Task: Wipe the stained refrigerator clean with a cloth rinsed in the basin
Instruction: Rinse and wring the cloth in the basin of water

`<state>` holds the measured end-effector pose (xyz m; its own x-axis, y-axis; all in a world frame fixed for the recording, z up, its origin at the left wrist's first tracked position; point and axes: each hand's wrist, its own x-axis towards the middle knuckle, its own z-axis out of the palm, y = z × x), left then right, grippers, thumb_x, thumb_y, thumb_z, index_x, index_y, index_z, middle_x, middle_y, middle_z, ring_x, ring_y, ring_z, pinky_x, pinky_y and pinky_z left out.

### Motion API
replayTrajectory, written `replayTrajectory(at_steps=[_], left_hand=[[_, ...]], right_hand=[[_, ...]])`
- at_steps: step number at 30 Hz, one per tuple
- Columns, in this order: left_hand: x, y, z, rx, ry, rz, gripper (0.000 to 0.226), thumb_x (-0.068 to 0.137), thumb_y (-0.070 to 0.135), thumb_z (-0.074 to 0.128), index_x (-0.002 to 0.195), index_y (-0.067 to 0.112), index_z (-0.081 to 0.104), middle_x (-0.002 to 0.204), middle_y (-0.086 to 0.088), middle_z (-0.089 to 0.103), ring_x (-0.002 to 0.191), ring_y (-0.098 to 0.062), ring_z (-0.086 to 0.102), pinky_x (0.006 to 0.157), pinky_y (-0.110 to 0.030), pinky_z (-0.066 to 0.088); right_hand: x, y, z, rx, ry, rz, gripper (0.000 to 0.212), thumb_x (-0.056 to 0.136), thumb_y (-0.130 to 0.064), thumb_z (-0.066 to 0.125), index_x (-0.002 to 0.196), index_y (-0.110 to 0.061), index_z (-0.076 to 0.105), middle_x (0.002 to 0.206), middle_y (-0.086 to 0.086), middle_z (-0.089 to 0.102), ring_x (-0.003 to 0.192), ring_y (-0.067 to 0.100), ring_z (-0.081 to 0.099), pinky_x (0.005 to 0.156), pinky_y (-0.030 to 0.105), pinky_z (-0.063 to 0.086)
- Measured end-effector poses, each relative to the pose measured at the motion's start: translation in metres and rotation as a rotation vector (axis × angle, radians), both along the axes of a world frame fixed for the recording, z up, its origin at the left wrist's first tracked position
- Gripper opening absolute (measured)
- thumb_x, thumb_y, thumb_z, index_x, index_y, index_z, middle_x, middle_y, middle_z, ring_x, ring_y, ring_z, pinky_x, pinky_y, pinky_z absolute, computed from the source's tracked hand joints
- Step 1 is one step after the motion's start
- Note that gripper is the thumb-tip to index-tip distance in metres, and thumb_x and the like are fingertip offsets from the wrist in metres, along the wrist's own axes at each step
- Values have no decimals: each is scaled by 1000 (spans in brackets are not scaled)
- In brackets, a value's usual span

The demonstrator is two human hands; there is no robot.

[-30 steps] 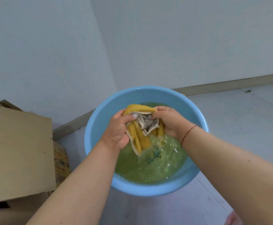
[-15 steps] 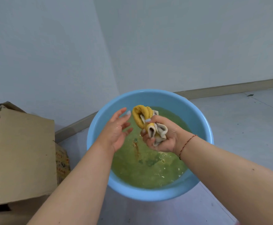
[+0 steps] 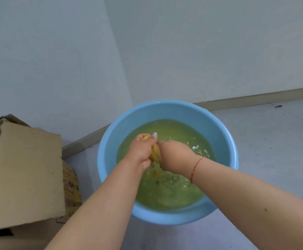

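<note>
A view from above, looking down at two bare forearms that reach from the bottom of the frame into a round light-blue plastic basin (image 3: 109, 152) at the centre. The basin stands on a pale grey floor (image 3: 273, 138), close to the corner where two pale walls meet, with a beige skirting strip running along the base of the walls.

The basin holds cloudy yellow-green water (image 3: 174, 192), its surface rippled and splashing around the hands.

The left hand (image 3: 141, 152) and the right hand (image 3: 174, 157) are pressed close together in the middle of the basin, at the water's surface. Both are wrapped tightly around a yellow cloth (image 3: 154, 153), which is bunched between them. Only a narrow strip of the cloth shows in the gap between the hands, plus a small yellow edge above the left hand's knuckles. The left thumb points up, with a pale nail at its tip. The rest of the cloth is hidden inside the two grips.

A thin red string bracelet (image 3: 196, 166) circles the right wrist.

At the left edge of the frame, beside the basin but not touching it, stands a brown cardboard box (image 3: 24, 170) with an open flap; red printing runs down its side.
</note>
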<state>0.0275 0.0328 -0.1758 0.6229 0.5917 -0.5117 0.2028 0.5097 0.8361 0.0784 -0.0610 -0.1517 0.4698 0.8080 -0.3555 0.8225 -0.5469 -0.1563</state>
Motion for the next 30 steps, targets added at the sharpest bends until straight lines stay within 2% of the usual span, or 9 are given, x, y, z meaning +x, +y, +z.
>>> replayTrajectory(at_steps=[6, 8, 11, 15, 18, 20, 23, 27, 30], left_hand=[[6, -6, 0, -346, 117, 107, 36, 100, 39, 45, 91, 4, 52, 74, -10, 60, 62, -21, 60, 58, -38, 50], [2, 1, 13, -408, 47, 37, 47, 93, 47, 55, 100, 1, 55, 87, -15, 66, 73, -26, 67, 70, -43, 54], [-7, 19, 33, -295, -26, -99, 55, 81, 52, 66, 111, 7, 58, 104, -15, 62, 84, -26, 62, 97, -43, 43], [-20, 27, 34, -270, -312, -175, 48, 64, 44, 80, 103, 21, 63, 101, -8, 62, 83, -25, 66, 67, -34, 52], [-25, 27, 33, -224, -563, -393, 60, 61, 45, 85, 115, 30, 65, 119, -6, 65, 115, -31, 61, 66, -29, 50], [-26, 25, 43, -101, -551, -453, 44, 60, 34, 88, 100, 26, 72, 92, -4, 70, 91, -22, 70, 55, -26, 51], [-20, 14, 49, 131, -347, -333, 14, 74, 9, 77, 82, 15, 67, 64, -5, 59, 55, -18, 64, 58, -31, 55], [-7, -7, 33, 404, -149, -200, 10, 90, 10, 64, 86, 18, 64, 66, -2, 58, 57, -17, 55, 52, -26, 43], [1, -18, 15, 365, -42, -52, 12, 93, 12, 60, 84, 19, 59, 75, -2, 57, 62, -16, 56, 53, -24, 42]], right_hand=[[0, -12, -39, 420, -489, 139, 52, 41, -14, 84, 86, -16, 58, 63, -1, 57, 52, 22, 57, 47, 24, 27], [6, -12, -34, 394, -347, 15, 50, 65, -33, 82, 102, -17, 53, 80, 1, 61, 70, 25, 63, 53, 26, 36], [19, -16, -15, 433, 552, -345, 32, 84, -36, 70, 105, -16, 56, 86, 3, 65, 73, 22, 62, 63, 31, 49], [20, -22, 4, 391, 1765, -531, 33, 77, -34, 73, 92, -9, 57, 62, 7, 55, 40, 13, 50, 34, 15, 36], [9, -21, 11, 189, 2247, -378, 43, 68, -32, 82, 94, -3, 64, 64, 9, 54, 41, 12, 50, 31, 15, 38], [3, -20, 19, 156, 2093, -363, 34, 76, -32, 73, 92, -4, 61, 62, 8, 54, 39, 10, 47, 30, 13, 34], [4, -18, 28, 283, 1351, -482, 12, 87, -15, 61, 87, -5, 55, 57, 8, 53, 36, 14, 43, 33, 14, 27], [2, -11, 23, 111, 313, -193, 13, 84, -19, 61, 80, -9, 54, 68, 4, 54, 61, 22, 55, 54, 29, 47], [-2, -13, 2, 168, 84, -167, 16, 85, -14, 53, 100, -11, 48, 67, -3, 42, 71, 24, 52, 58, 29, 40]])
